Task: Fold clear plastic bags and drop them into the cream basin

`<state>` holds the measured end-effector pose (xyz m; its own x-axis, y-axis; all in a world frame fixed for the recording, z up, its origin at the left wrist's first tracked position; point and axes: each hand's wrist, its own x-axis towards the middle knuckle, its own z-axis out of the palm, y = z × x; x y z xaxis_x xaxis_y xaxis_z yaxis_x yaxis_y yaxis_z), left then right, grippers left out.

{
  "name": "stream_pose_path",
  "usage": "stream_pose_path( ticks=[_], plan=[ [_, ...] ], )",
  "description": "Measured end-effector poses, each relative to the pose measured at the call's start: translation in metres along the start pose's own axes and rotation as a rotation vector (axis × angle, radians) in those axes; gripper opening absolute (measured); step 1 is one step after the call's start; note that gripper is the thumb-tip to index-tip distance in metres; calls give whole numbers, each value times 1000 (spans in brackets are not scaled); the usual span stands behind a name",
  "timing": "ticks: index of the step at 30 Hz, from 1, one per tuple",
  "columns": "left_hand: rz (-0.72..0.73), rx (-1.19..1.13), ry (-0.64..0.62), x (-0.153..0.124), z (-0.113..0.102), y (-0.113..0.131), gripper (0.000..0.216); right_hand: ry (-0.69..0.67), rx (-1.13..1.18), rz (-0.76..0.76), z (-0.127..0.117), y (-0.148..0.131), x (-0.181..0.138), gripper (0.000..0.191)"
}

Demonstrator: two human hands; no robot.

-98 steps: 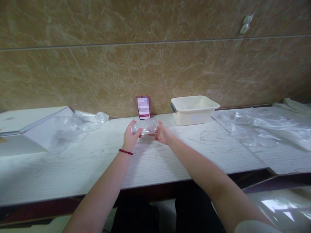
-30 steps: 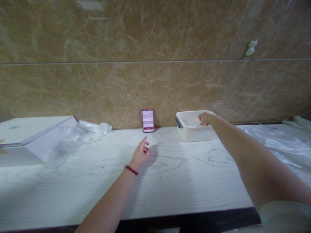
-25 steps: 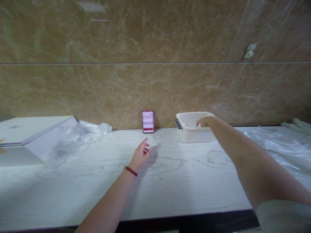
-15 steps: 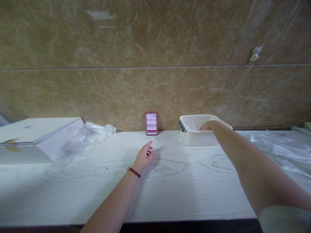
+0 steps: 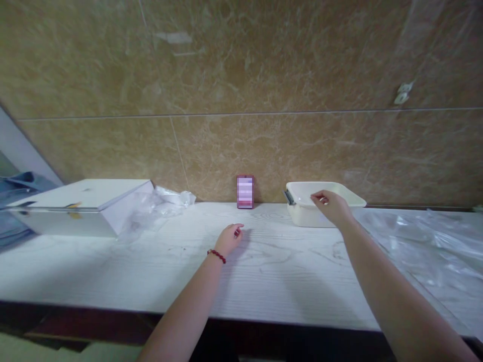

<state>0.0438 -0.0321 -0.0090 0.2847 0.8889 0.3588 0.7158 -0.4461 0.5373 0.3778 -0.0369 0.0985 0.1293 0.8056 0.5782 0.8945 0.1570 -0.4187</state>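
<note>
My right hand is over the front rim of a cream plastic bin, its fingertips pinched together. Whatever the pinch may hold is too small to make out. Pale clear plastic shows faintly inside the bin near the fingertips. My left hand, with a dark red bead bracelet on the wrist, hovers low over the table with its fingers curled. A small dark red spot shows at those fingers; I cannot tell what it is. Just beyond that hand a phone in a red case leans upright against the wall.
A white box stands on the left of the white wood-grain table. Crumpled clear plastic lies beside it, and clear plastic sheeting covers the right side. A marbled tile wall runs along the back.
My right hand has come up out of the bin to its front rim, fingers pinched. The left hand's fingers have curled in more. The camera view has shifted.
</note>
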Motion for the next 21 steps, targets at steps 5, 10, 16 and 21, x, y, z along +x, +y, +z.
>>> stream_pose_path(
  ticks=[5,10,16,21],
  plan=[
    [-94,105,-21,-1,-10,-5,26,-120,203,155,54,-23,-59,26],
    [-172,189,-33,1,-40,-37,30,-145,121,233,92,-16,-87,29],
    [-338,371,12,-14,-89,-95,33,-100,94,247,94,-10,-88,26],
    [-441,488,84,-28,-131,-132,39,-101,105,245,96,-9,-86,25]
  ],
)
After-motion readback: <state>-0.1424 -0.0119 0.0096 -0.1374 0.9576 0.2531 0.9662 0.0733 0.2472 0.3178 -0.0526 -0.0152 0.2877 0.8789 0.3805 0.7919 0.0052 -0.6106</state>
